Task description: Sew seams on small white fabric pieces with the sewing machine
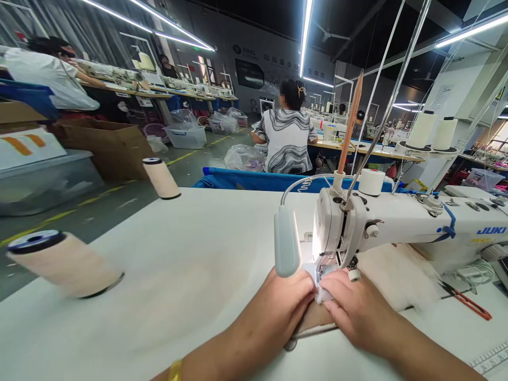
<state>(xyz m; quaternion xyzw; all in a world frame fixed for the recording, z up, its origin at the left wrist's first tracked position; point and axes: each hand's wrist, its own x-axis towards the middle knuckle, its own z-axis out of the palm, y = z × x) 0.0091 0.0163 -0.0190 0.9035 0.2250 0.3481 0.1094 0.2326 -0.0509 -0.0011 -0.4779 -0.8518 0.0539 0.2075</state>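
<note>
I see white cloth (pixel 323 295) at a white, blue-lettered sewing machine (pixel 397 225), and cream thread cones (pixel 65 267) by the white table (pixel 198 227)'s left edge.

Fingers (pixel 335 289) partly hide the white material (pixel 323 296); the right edge crops the sewing machine (pixel 397 219).

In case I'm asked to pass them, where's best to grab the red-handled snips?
Probably by the red handle, coming in from the right: the dark blades point left, toward the pale fluffy material.
</note>
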